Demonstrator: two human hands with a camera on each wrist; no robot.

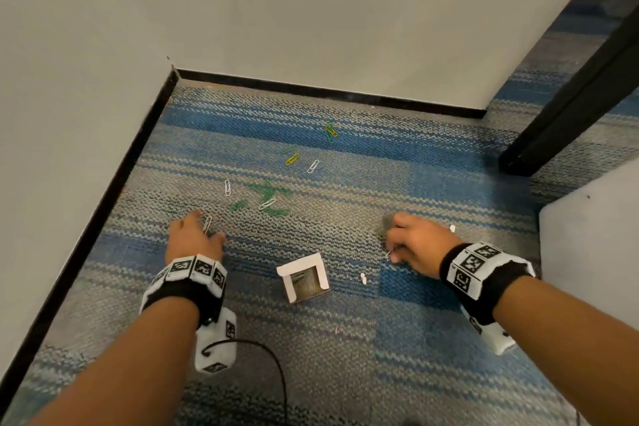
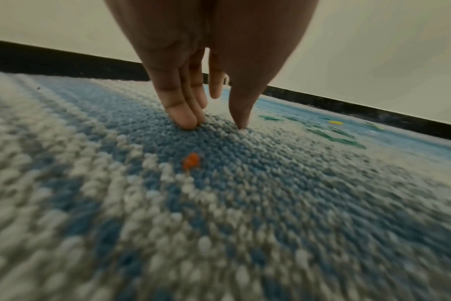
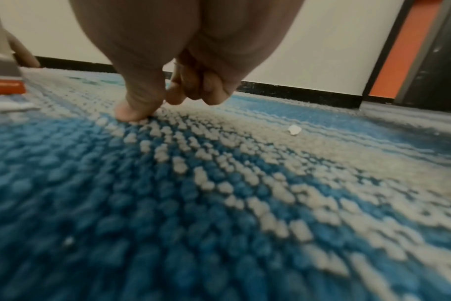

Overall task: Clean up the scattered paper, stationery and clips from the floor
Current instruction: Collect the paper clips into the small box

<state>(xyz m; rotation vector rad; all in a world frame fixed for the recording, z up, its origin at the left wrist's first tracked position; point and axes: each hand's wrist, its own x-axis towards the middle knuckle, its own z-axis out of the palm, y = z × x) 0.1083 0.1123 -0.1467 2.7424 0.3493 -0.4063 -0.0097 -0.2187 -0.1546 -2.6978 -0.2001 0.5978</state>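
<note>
Coloured paper clips lie scattered on the blue-grey carpet: a green cluster (image 1: pixel 268 194), a yellow one (image 1: pixel 292 159) and white ones (image 1: pixel 313 166). My left hand (image 1: pixel 210 229) rests straight fingertips (image 2: pixel 188 122) on the carpet around a white clip (image 1: pixel 207 224), which lies between forefinger and thumb. My right hand (image 1: pixel 394 249) has curled fingers (image 3: pixel 209 89) and pinches a silver clip (image 1: pixel 390 253) just above the carpet. Between the hands stands a small open cardboard box (image 1: pixel 323 273) with a few clips inside. Two white paper scraps (image 1: pixel 363 277) (image 1: pixel 452 227) lie near the right hand.
Walls with a black skirting (image 1: pixel 311 90) close the corner behind and to the left. A black door frame (image 1: pixel 570 107) stands at the right, with a white panel (image 1: pixel 587 252) beside it. A black cable (image 1: pixel 276 367) runs near my left forearm. An orange speck (image 2: pixel 191 163) lies on the carpet.
</note>
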